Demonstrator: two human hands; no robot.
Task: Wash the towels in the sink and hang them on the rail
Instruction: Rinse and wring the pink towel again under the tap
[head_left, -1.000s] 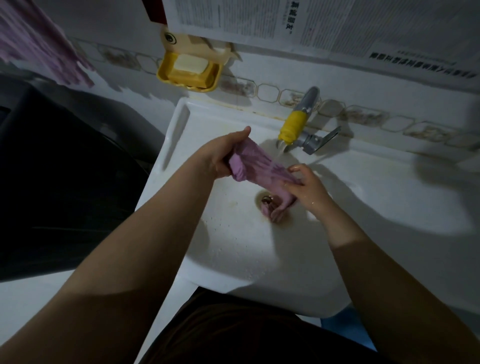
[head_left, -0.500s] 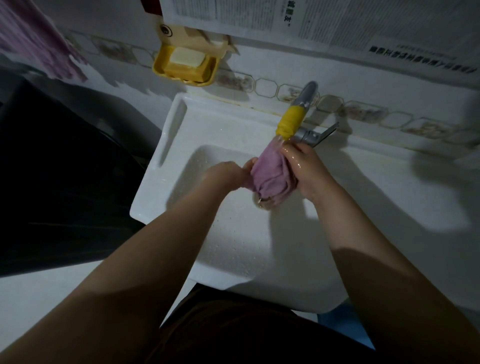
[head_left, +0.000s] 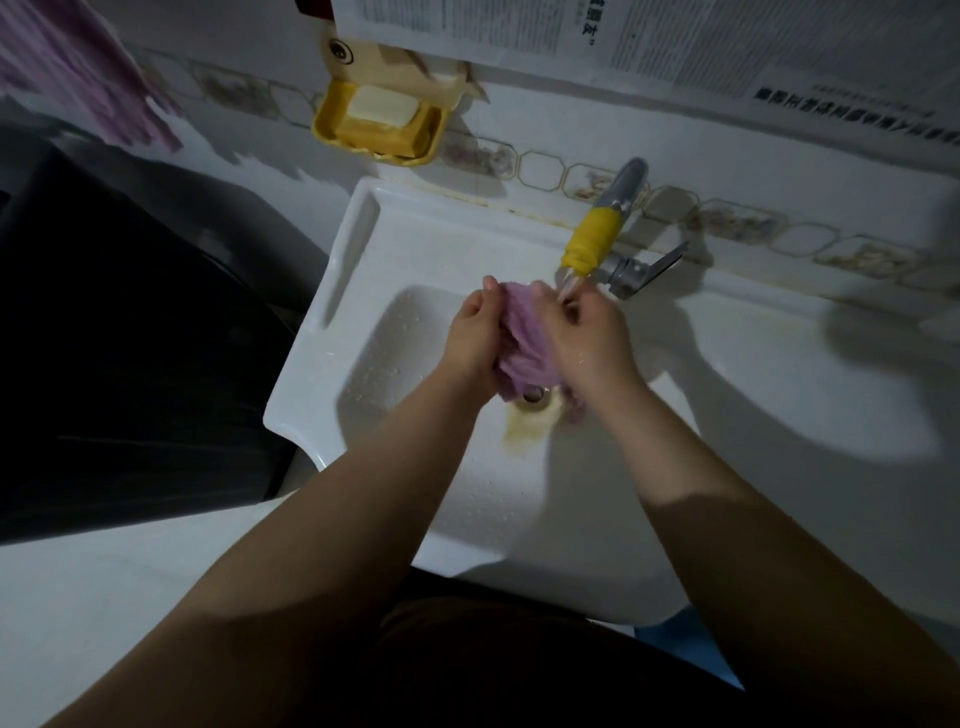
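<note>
Change: both hands now sit side by side with the towel bunched between them; a second ago it was stretched out long between hands held well apart, one end trailing at the drain.
Meaning: judging by the bunching, this looks like rubbing or squeezing under the water, so washing is under way and hanging is not yet begun.
Left hand (head_left: 475, 332): grips the left side of the bundle, fingers curled round the cloth, thumb up at the top edge.
Right hand (head_left: 584, 332): grips the right side, fingers wrapped into the folds, knuckles wet.
Towel (head_left: 522, 340): purple, crumpled into a wad held above the drain (head_left: 532, 396), its lower edge hanging just over it.
Sink (head_left: 415, 249): white basin with droplets and a brown stain beside the drain.
Tap (head_left: 597, 236): yellow-sleeved spout just beyond the hands, a thin stream falling onto the top of the bundle; half a second ago the hands were pressed right up at the spout.
Soap dish (head_left: 379, 122): yellow, on the wall, holding a pale bar.
Far left: another purple cloth (head_left: 78, 78) hangs, blurred; the rail itself cannot be made out.
</note>
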